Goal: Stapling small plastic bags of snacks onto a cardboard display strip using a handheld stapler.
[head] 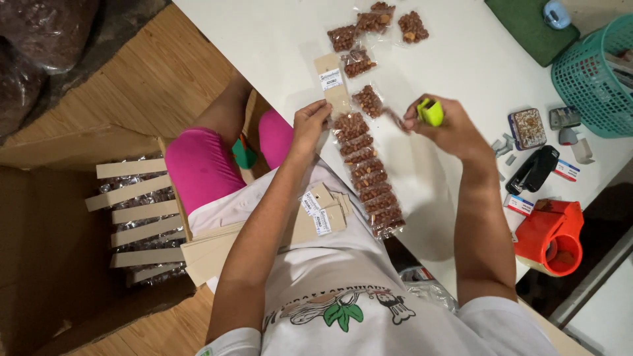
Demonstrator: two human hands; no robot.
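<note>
Stapling peanut packet strip (366, 175), hands (308, 122)

White bench (455, 59) in front of me: nut packets (361, 62), green mat (527, 26), teal basket (593, 79), black stapler (534, 170), orange tape dispenser (550, 237), staple boxes (566, 170).

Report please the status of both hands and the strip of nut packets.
Left hand pinches strip of nut packets below its card header. Right hand grips green stapler beside strip. Nothing between them.

Lime-green stapler (430, 112), brown nut packets (366, 173), teal basket (589, 79), orange tape dispenser (552, 236).
</note>
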